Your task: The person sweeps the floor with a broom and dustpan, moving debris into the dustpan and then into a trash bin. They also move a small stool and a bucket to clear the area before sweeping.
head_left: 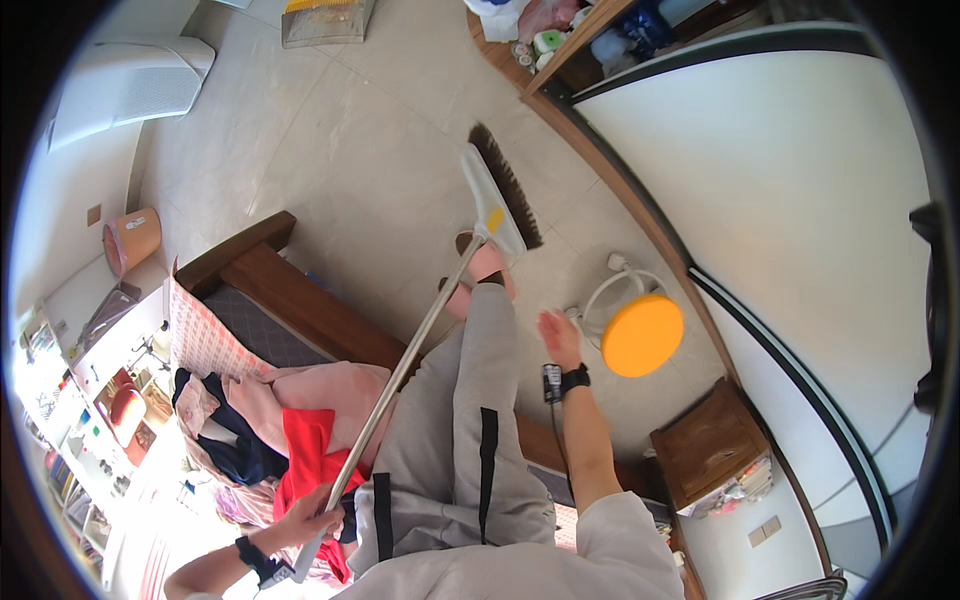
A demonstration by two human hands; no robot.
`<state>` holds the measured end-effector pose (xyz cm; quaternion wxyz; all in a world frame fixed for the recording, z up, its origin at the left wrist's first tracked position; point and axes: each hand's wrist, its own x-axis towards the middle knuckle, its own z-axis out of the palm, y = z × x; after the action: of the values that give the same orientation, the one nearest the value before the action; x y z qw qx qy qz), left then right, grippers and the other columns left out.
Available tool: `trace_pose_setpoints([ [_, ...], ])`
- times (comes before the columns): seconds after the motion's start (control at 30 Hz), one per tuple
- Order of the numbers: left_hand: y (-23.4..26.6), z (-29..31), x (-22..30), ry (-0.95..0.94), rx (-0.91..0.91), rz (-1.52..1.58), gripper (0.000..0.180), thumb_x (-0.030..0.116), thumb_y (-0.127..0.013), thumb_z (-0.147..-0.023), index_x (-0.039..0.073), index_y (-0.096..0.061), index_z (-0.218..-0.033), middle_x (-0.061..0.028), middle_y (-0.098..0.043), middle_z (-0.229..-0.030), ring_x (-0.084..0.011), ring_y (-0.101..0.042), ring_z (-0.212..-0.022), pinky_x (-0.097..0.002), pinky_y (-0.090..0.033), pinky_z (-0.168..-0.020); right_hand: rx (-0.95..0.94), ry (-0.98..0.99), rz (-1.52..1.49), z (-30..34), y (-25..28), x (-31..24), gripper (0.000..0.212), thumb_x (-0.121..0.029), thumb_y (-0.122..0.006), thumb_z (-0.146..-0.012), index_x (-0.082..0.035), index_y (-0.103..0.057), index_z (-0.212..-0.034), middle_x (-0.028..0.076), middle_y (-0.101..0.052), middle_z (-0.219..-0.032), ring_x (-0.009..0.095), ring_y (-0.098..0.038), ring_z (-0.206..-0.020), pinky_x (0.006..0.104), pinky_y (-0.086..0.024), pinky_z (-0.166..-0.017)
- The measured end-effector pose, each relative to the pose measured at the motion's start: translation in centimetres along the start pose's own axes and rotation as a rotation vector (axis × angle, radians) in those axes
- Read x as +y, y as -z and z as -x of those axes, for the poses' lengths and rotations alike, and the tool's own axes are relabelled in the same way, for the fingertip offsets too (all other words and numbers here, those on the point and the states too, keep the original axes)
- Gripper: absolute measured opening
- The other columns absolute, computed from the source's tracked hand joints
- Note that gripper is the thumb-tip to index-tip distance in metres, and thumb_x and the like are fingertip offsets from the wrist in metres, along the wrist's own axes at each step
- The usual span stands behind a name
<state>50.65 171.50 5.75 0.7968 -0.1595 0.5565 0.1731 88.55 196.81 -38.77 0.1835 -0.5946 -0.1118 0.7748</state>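
A broom with a long metal handle (pixel 408 352) slants across my body from lower left to upper middle. My left hand (pixel 309 517) is wrapped round the handle near its lower-left end. The pale broom head (pixel 490 205), with dark bristles (pixel 502 182), is at the floor just beyond my pink slippers (pixel 487 262). My right hand (pixel 560 338) is held out over the floor with nothing in it, its fingers apart. Close by on its right stands a stool with a round orange seat (pixel 643 336) and white legs.
A wooden bed frame (pixel 300 300) lies left, with a red garment (pixel 308 450) and other clothes heaped on it. A brown wooden cabinet (pixel 710 440) and white sliding doors (pixel 790 150) line the right. A dustpan (pixel 325 25) and an orange bin (pixel 131 241) are farther off.
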Motion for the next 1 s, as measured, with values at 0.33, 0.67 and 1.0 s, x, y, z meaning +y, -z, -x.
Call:
trace_pose_setpoints([
  [0.33,-1.7,-6.5,4.3,-0.147,-0.157,-0.565,0.023,0.013,-0.048,-0.092,0.004,-0.039,-0.111,-0.0032,-0.047,-0.068,-0.0099,-0.049,-0.056,-0.0267,-0.044,-0.049,0.173,-0.114,0.667,13.9,-24.0,-4.1,0.054,-0.030,-0.063,-0.082,-0.004,-0.037,-0.122,0.013,-0.054,-0.102,0.024,-0.060,-0.087,0.0404,-0.052,-0.073],
  [0.67,-4.5,0.9,12.1,-0.262,-0.395,0.140,0.060,0.010,-0.050,-0.090,0.010,-0.016,-0.140,-0.0074,-0.043,-0.107,-0.0161,-0.053,-0.069,-0.0280,-0.048,-0.056,0.023,-0.354,0.203,15.5,-24.9,-3.0,0.011,-0.010,-0.054,-0.083,-0.003,-0.047,-0.088,0.008,-0.052,-0.069,0.020,-0.054,-0.058,0.0336,-0.047,-0.050],
  [1.0,-0.6,10.0,18.9,-0.561,-0.209,0.548,0.058,-0.007,-0.034,-0.083,0.013,-0.031,-0.137,-0.0066,-0.049,-0.115,-0.0087,-0.032,-0.054,-0.0220,-0.026,-0.043,-0.249,-0.347,0.181,7.6,-44.4,-7.1,0.017,0.000,-0.045,-0.078,-0.004,-0.042,-0.062,0.009,-0.045,-0.054,0.019,-0.047,-0.046,0.0305,-0.035,-0.041],
])
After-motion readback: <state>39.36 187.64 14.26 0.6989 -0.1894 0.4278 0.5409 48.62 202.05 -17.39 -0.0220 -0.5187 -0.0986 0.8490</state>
